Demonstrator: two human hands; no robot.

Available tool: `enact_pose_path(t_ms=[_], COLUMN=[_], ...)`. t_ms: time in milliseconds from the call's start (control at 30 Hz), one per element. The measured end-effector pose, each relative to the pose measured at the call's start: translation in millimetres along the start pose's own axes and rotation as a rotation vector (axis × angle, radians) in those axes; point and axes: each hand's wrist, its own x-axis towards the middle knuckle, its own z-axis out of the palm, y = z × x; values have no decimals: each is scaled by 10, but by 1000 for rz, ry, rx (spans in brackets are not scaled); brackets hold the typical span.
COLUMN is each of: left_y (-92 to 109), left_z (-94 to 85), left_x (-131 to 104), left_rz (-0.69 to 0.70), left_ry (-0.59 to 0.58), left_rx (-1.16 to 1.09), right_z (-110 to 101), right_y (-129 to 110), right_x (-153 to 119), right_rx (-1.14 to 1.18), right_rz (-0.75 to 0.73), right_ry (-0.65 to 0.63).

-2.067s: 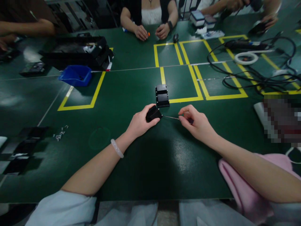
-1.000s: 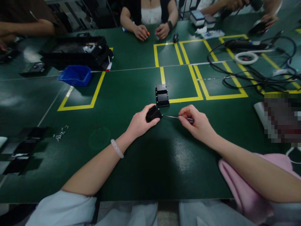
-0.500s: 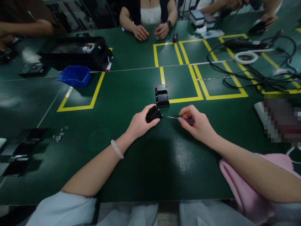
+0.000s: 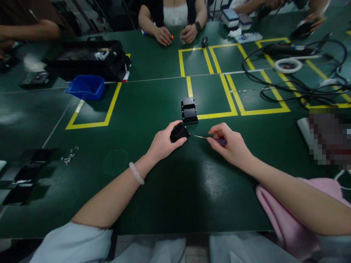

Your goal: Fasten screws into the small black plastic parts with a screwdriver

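Observation:
My left hand (image 4: 166, 140) is closed around a small black box-like part (image 4: 178, 133) on the green table. In my right hand (image 4: 229, 140) is a screwdriver (image 4: 220, 141), pinched by its dark purple handle. The thin metal shaft points left, and its tip meets the right side of the black part at a small shiny screw. Just beyond my left hand lie similar black parts (image 4: 189, 114) in a short row, with small shiny screws along their sides. My fingers partly cover the held part.
Loose screws (image 4: 70, 156) and flat black pieces (image 4: 26, 179) lie at left. Farther back are a blue bin (image 4: 87, 88) and black trays (image 4: 87, 60). Cables (image 4: 290, 91) and a white ring (image 4: 287, 66) lie at right, a pink cloth (image 4: 276, 204) nearer. People sit across the table.
Both hands keep the same hold and place, with the screwdriver tip still at the black part. Only a slight shift of the whole view shows.

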Motion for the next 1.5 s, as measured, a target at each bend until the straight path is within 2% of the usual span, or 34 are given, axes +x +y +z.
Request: enact_pose_path(t_ms=[333, 833, 1000, 1267, 1500], left_y=[-12, 7, 15, 3, -2], left_z=[5, -6, -16, -9, -6], left_x=[0, -3, -3, -2, -1], left_rz=[2, -5, -2, 1, 2], left_ry=[-3, -7, -14, -9, -8], left_rx=[0, -13, -16, -21, -10], right_z=[6, -11, -30, -12, -19], right_y=[1, -25, -46, -32, -22], right_x=[-11, -8, 4, -2, 2], right_rx=[-56, -33, 10, -19, 7], right_rz=[-35, 6, 46, 34, 46], right_ry=[14, -19, -65, -33, -58])
